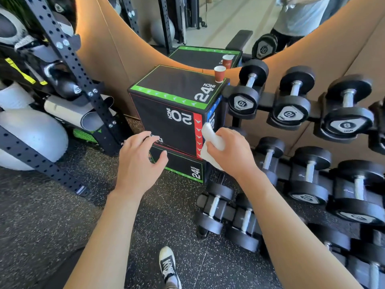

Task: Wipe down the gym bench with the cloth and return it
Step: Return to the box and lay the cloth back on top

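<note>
In the head view, the right hand bunches the white cloth in curled fingers near the plyo box's red front corner, probably ready to set it down. The left hand hovers with fingers loosely spread, holding nothing. A paper cup occupies the top's far right corner; the dumbbell rack crowds the right side, and the rubber floor lies open to the left.

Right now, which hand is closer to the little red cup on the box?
The right hand, holding the white cloth, sits below the red cup by the box's corner. The left hand is lower and farther left.
</note>
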`<action>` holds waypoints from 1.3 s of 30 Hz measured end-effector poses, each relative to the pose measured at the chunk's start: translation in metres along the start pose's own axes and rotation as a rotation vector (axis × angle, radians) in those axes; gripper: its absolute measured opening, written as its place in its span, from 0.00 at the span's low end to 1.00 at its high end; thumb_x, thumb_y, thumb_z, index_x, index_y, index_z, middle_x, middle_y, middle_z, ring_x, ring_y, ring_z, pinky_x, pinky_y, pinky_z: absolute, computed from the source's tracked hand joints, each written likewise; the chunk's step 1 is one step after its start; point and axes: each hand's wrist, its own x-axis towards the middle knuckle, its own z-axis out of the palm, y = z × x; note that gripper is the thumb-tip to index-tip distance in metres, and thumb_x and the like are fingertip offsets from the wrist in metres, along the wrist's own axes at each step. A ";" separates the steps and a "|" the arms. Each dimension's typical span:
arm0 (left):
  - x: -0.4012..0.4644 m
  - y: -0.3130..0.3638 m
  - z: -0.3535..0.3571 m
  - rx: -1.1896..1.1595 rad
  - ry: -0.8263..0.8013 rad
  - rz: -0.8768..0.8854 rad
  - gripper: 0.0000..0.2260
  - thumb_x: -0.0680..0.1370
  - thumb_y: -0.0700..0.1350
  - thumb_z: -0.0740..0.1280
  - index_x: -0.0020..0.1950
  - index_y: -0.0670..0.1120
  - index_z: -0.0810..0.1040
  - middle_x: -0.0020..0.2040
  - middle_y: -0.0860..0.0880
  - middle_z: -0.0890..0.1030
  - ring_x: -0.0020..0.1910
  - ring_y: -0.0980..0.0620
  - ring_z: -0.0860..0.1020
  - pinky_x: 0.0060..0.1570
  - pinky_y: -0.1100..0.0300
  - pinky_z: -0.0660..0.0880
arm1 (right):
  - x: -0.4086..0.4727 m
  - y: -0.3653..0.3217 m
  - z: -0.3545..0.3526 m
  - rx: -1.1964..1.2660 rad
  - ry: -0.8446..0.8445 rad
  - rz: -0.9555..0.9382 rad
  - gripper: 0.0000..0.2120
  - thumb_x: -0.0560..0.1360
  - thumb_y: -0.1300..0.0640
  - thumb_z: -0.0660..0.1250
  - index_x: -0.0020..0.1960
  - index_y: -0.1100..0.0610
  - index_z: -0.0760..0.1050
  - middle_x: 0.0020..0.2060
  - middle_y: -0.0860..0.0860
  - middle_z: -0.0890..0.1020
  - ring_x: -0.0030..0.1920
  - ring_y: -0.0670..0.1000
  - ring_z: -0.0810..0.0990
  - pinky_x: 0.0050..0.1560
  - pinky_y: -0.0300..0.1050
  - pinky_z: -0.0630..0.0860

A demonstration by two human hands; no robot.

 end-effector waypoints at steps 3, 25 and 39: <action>0.034 -0.050 0.003 -0.018 -0.021 -0.009 0.23 0.79 0.58 0.63 0.69 0.48 0.80 0.71 0.49 0.76 0.71 0.46 0.70 0.71 0.42 0.71 | 0.038 -0.025 0.035 -0.012 0.005 0.017 0.13 0.77 0.48 0.68 0.44 0.58 0.72 0.40 0.50 0.77 0.43 0.55 0.73 0.43 0.52 0.73; 0.222 -0.269 0.022 -0.101 -0.040 -0.041 0.21 0.79 0.55 0.67 0.69 0.47 0.80 0.72 0.50 0.76 0.72 0.48 0.69 0.72 0.44 0.69 | 0.253 -0.126 0.192 -0.060 0.009 0.074 0.12 0.76 0.47 0.69 0.42 0.53 0.71 0.37 0.45 0.75 0.42 0.52 0.73 0.41 0.48 0.67; 0.422 -0.304 0.108 -0.002 -0.152 0.032 0.24 0.78 0.59 0.62 0.70 0.49 0.79 0.72 0.51 0.75 0.73 0.49 0.69 0.74 0.44 0.68 | 0.448 -0.056 0.256 0.022 -0.024 0.136 0.11 0.76 0.48 0.69 0.47 0.55 0.75 0.41 0.47 0.78 0.45 0.52 0.75 0.45 0.52 0.75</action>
